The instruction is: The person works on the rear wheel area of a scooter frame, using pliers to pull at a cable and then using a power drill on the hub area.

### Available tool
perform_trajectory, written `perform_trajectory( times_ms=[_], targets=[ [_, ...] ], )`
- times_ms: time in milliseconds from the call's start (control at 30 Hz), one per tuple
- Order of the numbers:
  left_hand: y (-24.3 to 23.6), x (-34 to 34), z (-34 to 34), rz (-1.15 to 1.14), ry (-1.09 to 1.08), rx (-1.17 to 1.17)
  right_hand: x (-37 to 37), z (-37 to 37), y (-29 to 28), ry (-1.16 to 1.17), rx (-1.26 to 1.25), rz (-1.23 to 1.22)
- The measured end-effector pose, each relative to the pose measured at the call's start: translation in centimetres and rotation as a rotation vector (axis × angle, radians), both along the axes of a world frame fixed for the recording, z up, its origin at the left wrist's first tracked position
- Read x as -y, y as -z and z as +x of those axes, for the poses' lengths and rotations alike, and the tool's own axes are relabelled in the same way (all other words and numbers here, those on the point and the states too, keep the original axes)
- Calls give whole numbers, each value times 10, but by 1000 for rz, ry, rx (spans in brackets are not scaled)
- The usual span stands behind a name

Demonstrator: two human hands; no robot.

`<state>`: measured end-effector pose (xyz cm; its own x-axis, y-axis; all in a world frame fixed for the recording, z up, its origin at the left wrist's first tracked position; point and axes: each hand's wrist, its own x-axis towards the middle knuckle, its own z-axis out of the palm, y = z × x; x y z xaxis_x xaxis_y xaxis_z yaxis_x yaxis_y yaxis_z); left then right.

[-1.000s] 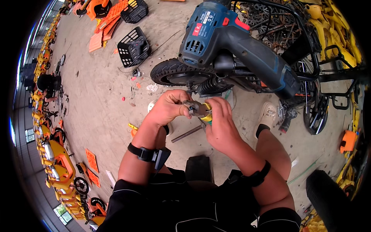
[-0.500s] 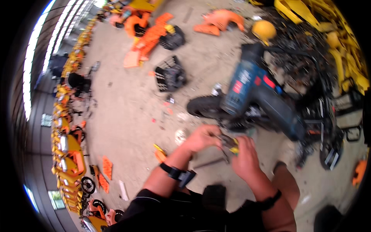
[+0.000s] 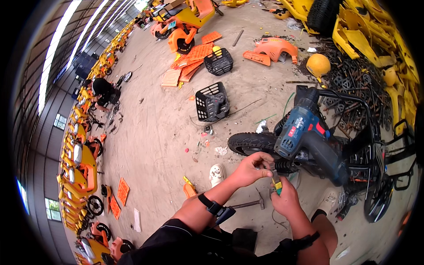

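Note:
My right hand [image 3: 286, 198] is closed round a hand tool [image 3: 277, 184] with a yellow and green handle. Its grey end points up toward my left hand [image 3: 252, 169], whose thumb and fingers are pinched together beside that end. What the left fingers hold, if anything, is too small to make out. Just beyond both hands lies a stripped black scooter frame [image 3: 353, 148] with a knobbly tyre [image 3: 251, 143]. On top of the frame rests a blue and black cordless drill [image 3: 302, 132], its chuck toward the far side. Neither hand touches the drill.
A hammer [image 3: 247, 204] lies on the floor below my hands. Black baskets [image 3: 212, 102], orange panels [image 3: 189, 62] and an orange fender [image 3: 276, 48] are farther off. Metal parts [image 3: 353, 84] and yellow panels [image 3: 362, 37] pile up at right. A person [image 3: 102, 90] crouches by scooters [image 3: 81, 172].
My view has shifted, and the scene sits lower and farther right. The tool in my right hand has turned from sideways to more upright. Both hands stay close together.

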<state>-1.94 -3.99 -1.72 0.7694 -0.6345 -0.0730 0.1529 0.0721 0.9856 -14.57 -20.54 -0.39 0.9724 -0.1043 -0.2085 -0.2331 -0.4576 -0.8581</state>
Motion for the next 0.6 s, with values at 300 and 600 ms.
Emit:
perform_trajectory(
  times_ms=[300,600],
  targets=[
    [-13,-20,5,234,-92,490,-24,5,2,-7,-258,390],
    [-24,-18,5,220,-242,670,-48,17,8,75,-120,612]
  ],
)
